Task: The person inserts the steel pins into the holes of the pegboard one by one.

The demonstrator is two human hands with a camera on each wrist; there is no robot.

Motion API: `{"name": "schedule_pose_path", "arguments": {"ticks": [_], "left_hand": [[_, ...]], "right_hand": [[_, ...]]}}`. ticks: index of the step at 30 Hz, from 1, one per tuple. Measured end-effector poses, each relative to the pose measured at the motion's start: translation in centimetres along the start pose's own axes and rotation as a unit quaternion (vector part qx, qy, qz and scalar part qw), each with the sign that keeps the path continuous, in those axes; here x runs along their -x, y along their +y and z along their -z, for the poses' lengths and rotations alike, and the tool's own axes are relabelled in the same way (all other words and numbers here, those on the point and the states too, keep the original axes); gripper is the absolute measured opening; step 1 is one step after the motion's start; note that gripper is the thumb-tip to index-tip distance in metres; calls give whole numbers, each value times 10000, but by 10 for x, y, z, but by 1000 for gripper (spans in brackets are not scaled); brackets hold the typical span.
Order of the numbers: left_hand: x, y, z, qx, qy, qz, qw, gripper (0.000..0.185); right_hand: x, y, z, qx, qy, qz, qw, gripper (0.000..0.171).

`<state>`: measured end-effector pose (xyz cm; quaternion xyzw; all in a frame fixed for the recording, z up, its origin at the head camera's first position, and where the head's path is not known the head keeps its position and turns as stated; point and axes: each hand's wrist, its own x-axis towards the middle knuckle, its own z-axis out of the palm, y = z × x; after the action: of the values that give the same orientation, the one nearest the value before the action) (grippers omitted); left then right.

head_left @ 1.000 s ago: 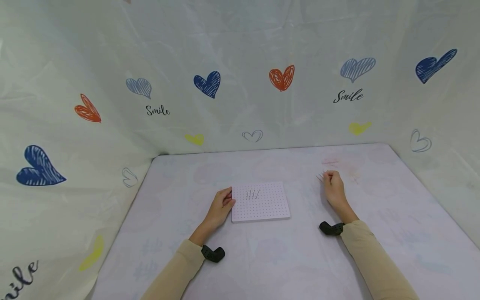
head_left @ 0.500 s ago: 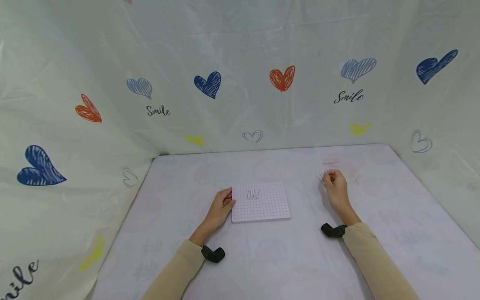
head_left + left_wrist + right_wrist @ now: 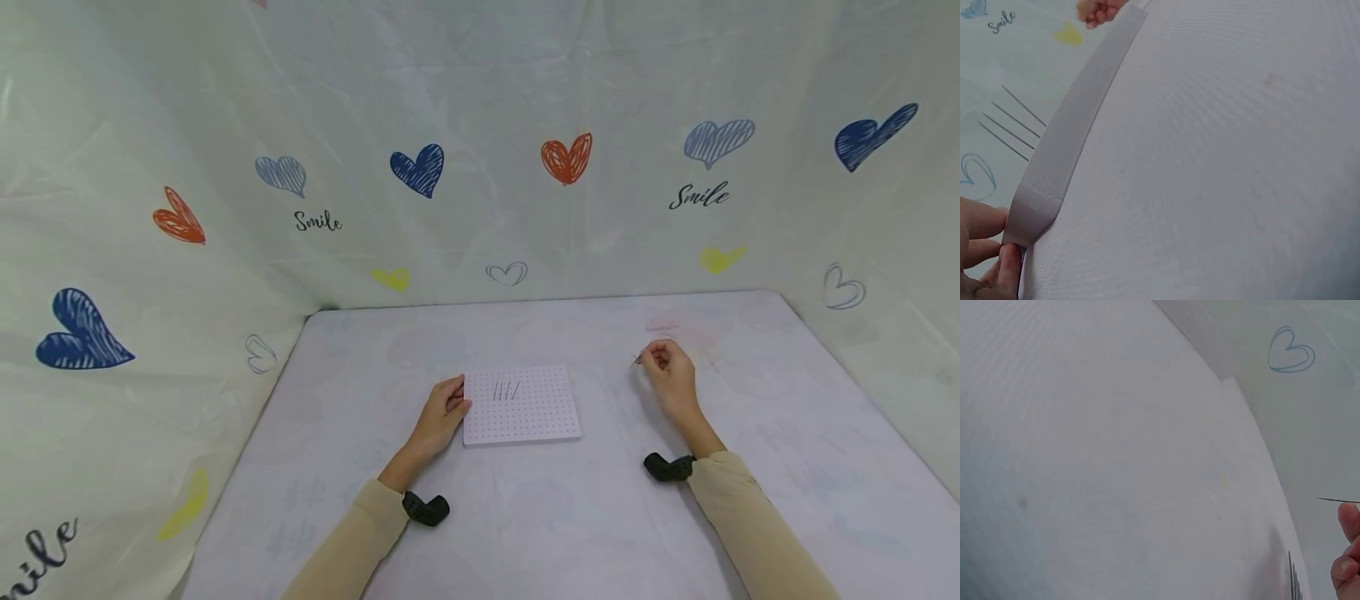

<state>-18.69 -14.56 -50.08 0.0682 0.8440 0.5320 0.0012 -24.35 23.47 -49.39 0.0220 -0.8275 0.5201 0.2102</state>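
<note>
A white board dotted with rows of small holes [image 3: 532, 425] lies on the table, and my left hand [image 3: 441, 414] grips its left edge between thumb and fingers. Several thin dark needles [image 3: 1016, 122] stand up from the board in a row; the rightmost leans in the head view. To the right of the board, over the table, my right hand [image 3: 671, 372] pinches a needle [image 3: 1334, 500] that points left past the fingertips. Several more needles [image 3: 1293, 578] point upward below those fingers in the right wrist view; their lower ends are out of frame.
A pale cloth covers the table [image 3: 555, 517]. Behind and at the sides hangs a light curtain [image 3: 480, 225] printed with hearts and "Smile". A black wrist camera [image 3: 426, 508] sits on the left wrist, another [image 3: 667, 467] on the right.
Several needles showed left of my right hand earlier; now just one sticks out there. That hand has turned slightly and shifted a little. My left hand and the board stay put.
</note>
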Motion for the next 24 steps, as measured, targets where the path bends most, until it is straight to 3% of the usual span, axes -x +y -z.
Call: {"name": "schedule_pose_path", "arguments": {"ticks": [8, 17, 24], "left_hand": [[0, -1, 1, -38, -7, -21, 10000, 51], [0, -3, 0, 31, 3, -26, 10000, 51], [0, -3, 0, 64, 3, -28, 10000, 52]], "right_hand": [[3, -11, -2, -207, -407, 379, 9982, 4], [13, -54, -7, -456, -775, 613, 9941, 2], [11, -38, -23, -422, -974, 713, 9918, 3]]}}
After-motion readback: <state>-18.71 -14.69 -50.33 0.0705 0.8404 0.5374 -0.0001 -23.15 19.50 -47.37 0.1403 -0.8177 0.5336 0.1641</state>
